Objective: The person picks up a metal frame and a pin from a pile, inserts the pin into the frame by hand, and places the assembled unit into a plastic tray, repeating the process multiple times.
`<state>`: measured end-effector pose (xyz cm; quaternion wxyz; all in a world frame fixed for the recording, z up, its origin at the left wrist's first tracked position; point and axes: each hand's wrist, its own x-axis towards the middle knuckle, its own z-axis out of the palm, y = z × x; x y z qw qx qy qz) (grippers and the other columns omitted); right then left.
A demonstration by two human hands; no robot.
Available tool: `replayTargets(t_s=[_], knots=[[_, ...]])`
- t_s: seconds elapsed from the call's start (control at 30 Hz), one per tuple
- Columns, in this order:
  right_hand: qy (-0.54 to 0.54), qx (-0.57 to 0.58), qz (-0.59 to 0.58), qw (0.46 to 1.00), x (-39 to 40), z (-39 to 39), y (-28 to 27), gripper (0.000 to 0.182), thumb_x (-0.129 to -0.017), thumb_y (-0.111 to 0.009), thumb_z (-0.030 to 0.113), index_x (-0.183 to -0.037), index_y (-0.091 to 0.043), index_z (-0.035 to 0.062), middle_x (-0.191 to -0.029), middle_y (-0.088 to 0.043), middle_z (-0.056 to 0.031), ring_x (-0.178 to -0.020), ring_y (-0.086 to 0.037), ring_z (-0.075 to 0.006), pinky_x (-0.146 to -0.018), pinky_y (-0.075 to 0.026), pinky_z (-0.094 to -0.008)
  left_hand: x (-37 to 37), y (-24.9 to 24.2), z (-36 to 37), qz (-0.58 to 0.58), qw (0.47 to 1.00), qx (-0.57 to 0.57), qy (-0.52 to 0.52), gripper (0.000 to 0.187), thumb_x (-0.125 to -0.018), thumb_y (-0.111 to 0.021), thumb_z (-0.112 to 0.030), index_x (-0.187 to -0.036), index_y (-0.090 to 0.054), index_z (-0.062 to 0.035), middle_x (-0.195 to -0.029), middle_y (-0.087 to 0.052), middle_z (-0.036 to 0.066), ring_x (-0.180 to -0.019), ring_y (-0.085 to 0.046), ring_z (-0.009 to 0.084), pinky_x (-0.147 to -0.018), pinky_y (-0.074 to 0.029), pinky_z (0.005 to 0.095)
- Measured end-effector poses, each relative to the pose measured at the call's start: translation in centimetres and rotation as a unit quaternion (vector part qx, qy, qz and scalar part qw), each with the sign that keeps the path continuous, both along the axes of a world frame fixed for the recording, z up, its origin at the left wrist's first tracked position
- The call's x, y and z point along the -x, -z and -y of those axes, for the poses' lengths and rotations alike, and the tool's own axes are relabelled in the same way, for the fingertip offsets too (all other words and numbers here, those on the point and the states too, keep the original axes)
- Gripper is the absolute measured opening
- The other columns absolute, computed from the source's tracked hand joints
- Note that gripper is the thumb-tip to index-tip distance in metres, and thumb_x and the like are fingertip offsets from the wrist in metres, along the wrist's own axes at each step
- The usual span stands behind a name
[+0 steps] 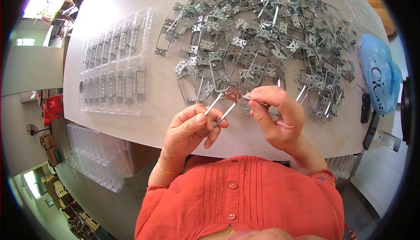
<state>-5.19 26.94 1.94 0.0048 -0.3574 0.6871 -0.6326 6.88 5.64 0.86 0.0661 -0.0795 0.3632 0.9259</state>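
Observation:
My left hand point(189, 125) is closed on a metal bracket point(231, 94), gripping it by its two thin legs. The bracket's holed end plate points away from me and looks reddish. Between the thumb and fingers of my right hand point(280, 115) is a slim metal tool point(254, 100), its tip right at the edge of that plate. Part of the tool is hidden by the fingers. Just beyond both hands lies a large pile of similar metal brackets point(258, 34), tangled together on the table.
On the table point(153, 95) at the left, a clear plastic tray point(113, 65) holds brackets in rows. More clear trays point(98, 152) are stacked below the table's left edge. A blue plastic bag point(379, 73) and a black object point(365, 108) lie at the right.

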Motion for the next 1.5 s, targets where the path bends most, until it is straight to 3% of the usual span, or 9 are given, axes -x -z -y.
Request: replayTargets(t_s=[0.13, 0.43, 0.5, 0.67, 0.77, 0.83, 1.27, 1.33, 1.5], knots=[[0.021, -0.031, -0.105, 0.994, 0.2, 0.2, 0.1, 0.025, -0.085, -0.075, -0.007, -0.105, -0.067, 0.0039, -0.1, -0.073, -0.012, -0.072, -0.07, -0.0183, -0.057, -0.056, -0.0285, -0.1, 0.1, 0.1, -0.002, 1.0, 0.006, 0.002, 0.031, -0.107, -0.05, -0.02, -0.093, -0.059, 0.005, -0.111, -0.063, 0.034, -0.054, -0.05, 0.0168, -0.05, -0.043, 0.027], [0.026, -0.03, -0.185, 0.982, 0.2, 0.8, 1.2, 0.027, -0.08, -0.078, -0.006, -0.101, -0.064, 0.0038, -0.109, -0.072, -0.0163, -0.072, -0.072, -0.0212, -0.056, -0.057, -0.0301, -0.2, 0.1, 0.1, -0.022, 0.999, 0.041, 0.028, 0.03, -0.105, -0.054, -0.02, -0.089, -0.061, 0.004, -0.105, -0.065, 0.034, -0.052, -0.045, 0.0144, -0.047, -0.038, 0.0266], [0.01, -0.027, -0.161, 0.987, 0.2, 0.6, 1.1, 0.028, -0.08, -0.077, -0.007, -0.102, -0.063, 0.0037, -0.11, -0.072, -0.0169, -0.073, -0.073, -0.0218, -0.057, -0.057, -0.0299, -0.1, -0.4, 0.0, 0.006, 0.999, 0.023, 0.034, 0.03, -0.105, -0.056, -0.023, -0.088, -0.061, 0.0012, -0.102, -0.066, 0.03, -0.057, -0.049, 0.0168, -0.053, -0.042, 0.0283], [-0.046, 0.006, -0.099, 0.994, -0.1, 0.3, 0.8, 0.034, -0.079, -0.076, -0.011, -0.104, -0.058, 0.0036, -0.109, -0.072, -0.0175, -0.077, -0.074, -0.0238, -0.06, -0.058, -0.0298, 0.0, 0.1, 0.2, 0.013, 0.997, -0.05, 0.057, 0.03, -0.104, -0.056, -0.023, -0.086, -0.06, 0.0004, -0.102, -0.066, 0.032, -0.055, -0.048, 0.0172, -0.05, -0.04, 0.0282], [-0.081, 0.02, -0.07, 0.994, -0.1, 0.2, 0.3, 0.034, -0.084, -0.073, -0.012, -0.11, -0.056, 0.0025, -0.105, -0.072, -0.0174, -0.095, -0.074, -0.03, -0.075, -0.062, -0.0347, -0.3, 0.6, 0.0, 0.003, 0.994, -0.096, 0.053, 0.031, -0.104, -0.054, -0.023, -0.085, -0.06, 0.0013, -0.1, -0.065, 0.034, -0.049, -0.042, 0.0148, -0.045, -0.035, 0.0278], [-0.074, 0.037, -0.073, 0.994, -0.1, 0.5, -0.3, 0.037, -0.08, -0.074, -0.014, -0.109, -0.059, 0.0025, -0.104, -0.072, -0.0152, -0.087, -0.074, -0.0244, -0.068, -0.06, -0.0321, -0.3, 0.8, 0.0, -0.004, 0.992, -0.122, 0.043, 0.032, -0.103, -0.054, -0.023, -0.086, -0.06, 0.0026, -0.097, -0.063, 0.035, -0.045, -0.035, 0.0124, -0.042, -0.032, 0.0275], [-0.025, -0.073, -0.197, 0.977, 0.6, 0.1, 0.7, 0.027, -0.084, -0.072, -0.009, -0.108, -0.067, 0.0024, -0.099, -0.071, -0.0129, -0.084, -0.072, -0.0259, -0.066, -0.058, -0.0337, -0.9, 0.1, 0.2, -0.128, 0.984, -0.101, 0.073, 0.03, -0.103, -0.054, -0.022, -0.087, -0.061, 0.0029, -0.104, -0.065, 0.035, -0.048, -0.039, 0.014, -0.046, -0.034, 0.0271], [-0.014, -0.01, -0.115, 0.993, 0.5, 0.2, -0.1, 0.023, -0.087, -0.071, -0.007, -0.107, -0.068, 0.0029, -0.09, -0.071, -0.0107, -0.073, -0.069, -0.0231, -0.059, -0.054, -0.0316, -0.6, 0.5, 0.6, -0.102, 0.99, -0.096, 0.031, 0.029, -0.105, -0.053, -0.021, -0.091, -0.061, 0.0032, -0.109, -0.064, 0.033, -0.05, -0.042, 0.0143, -0.049, -0.036, 0.0266], [-0.029, -0.049, -0.046, 0.997, -0.5, -0.3, -0.8, 0.021, -0.087, -0.073, -0.005, -0.106, -0.068, 0.0026, -0.083, -0.07, -0.0091, -0.06, -0.064, -0.0189, -0.052, -0.049, -0.0298, -0.7, 0.4, -0.4, -0.041, 0.999, -0.01, -0.006, 0.032, -0.105, -0.053, -0.023, -0.088, -0.06, 0.003, -0.106, -0.063, 0.033, -0.053, -0.046, 0.0155, -0.046, -0.037, 0.0269]])
